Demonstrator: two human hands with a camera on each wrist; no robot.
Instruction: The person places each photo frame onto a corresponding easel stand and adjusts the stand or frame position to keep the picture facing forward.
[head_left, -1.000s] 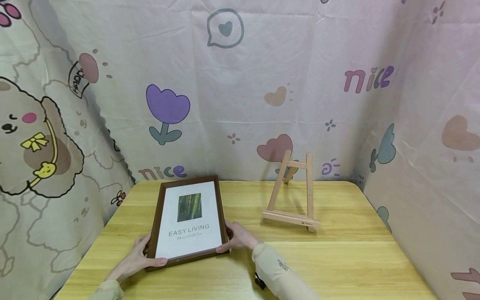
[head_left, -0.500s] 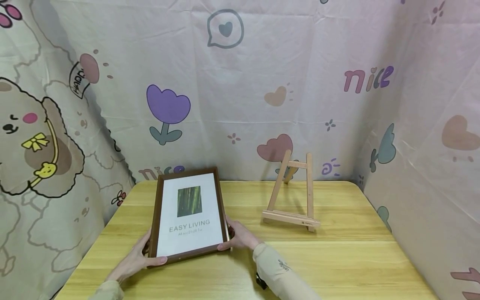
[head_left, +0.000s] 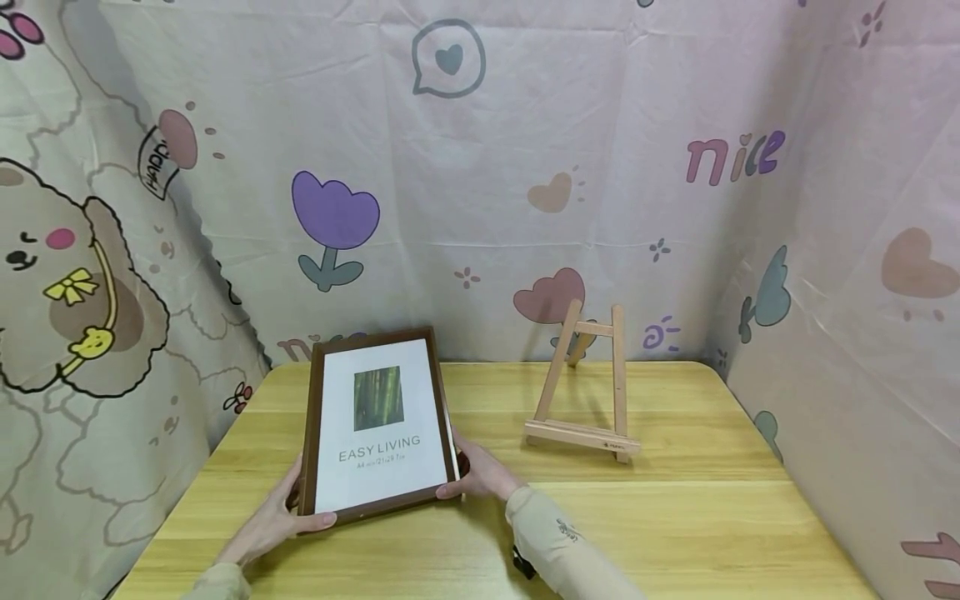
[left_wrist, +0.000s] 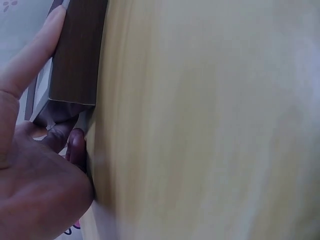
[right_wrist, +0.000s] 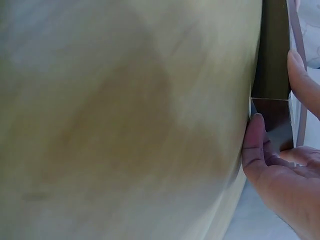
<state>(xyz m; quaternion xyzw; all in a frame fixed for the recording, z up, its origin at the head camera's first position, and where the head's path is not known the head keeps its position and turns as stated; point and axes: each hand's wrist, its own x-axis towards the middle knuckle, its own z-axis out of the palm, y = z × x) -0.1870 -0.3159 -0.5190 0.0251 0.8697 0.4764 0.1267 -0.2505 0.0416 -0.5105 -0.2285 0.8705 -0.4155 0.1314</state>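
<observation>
A brown picture frame (head_left: pixel 378 421) with a white "EASY LIVING" insert leans back on the left half of the table, its far end raised. My left hand (head_left: pixel 273 517) grips its lower left corner, thumb over the front edge and fingers curled behind the side. At the lower right corner my right hand (head_left: pixel 480 472) holds it the same way. In the left wrist view the frame's dark edge (left_wrist: pixel 75 55) runs between thumb and fingers. The right wrist view shows the other corner (right_wrist: pixel 272 107) with fingertips tucked beneath it.
A small wooden easel (head_left: pixel 581 433) stands on the right half of the yellow wood-grain table (head_left: pixel 712 533), its ledge facing front. Patterned cloth (head_left: pixel 480 167) hangs behind the table and along both sides.
The far end of the picture frame has risen, tilting it more upright toward the back cloth. Both hands keep their hold at the lower corners. The easel has not moved.
</observation>
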